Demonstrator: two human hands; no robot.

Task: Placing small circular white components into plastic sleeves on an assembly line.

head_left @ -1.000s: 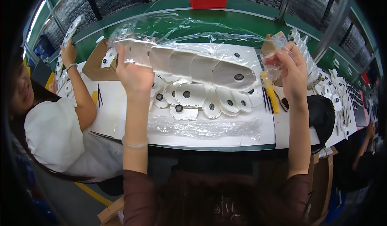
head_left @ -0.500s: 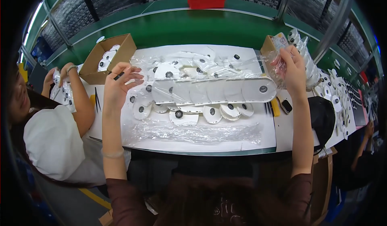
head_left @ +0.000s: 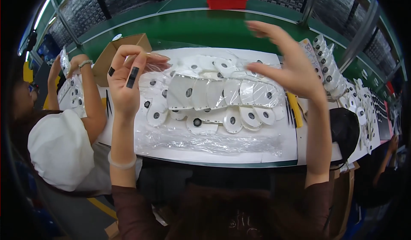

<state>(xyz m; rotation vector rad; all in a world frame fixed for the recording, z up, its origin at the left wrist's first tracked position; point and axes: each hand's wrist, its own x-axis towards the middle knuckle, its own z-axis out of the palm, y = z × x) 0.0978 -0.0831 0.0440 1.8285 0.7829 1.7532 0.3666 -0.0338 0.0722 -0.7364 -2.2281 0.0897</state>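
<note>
A row of overlapping white flat rounded pieces with dark round hubs [head_left: 214,93] lies inside a long clear plastic bag [head_left: 252,93], above a heap of similar white pieces [head_left: 233,121]. My left hand [head_left: 126,79] is closed at the bag's left end, with thumb and fingertips together on the film. Black bands wrap two of its fingers. My right hand [head_left: 287,62] is open over the right end of the row, its thumb and fingers spread apart and holding nothing. It hides part of the white board behind it.
Clear plastic bags [head_left: 209,142] lie along the near edge. A cardboard box [head_left: 113,58] stands left, where a co-worker's arms [head_left: 87,94] reach in. At right are a yellow-handled tool [head_left: 295,110], wrapped stacks [head_left: 329,68], more white pieces [head_left: 361,111]; a red bin [head_left: 226,1] sits behind.
My right hand has let go of the bag's right end and moved left, opening out. My left hand has closed on the film. The bagged row has shifted slightly left and curves now.
</note>
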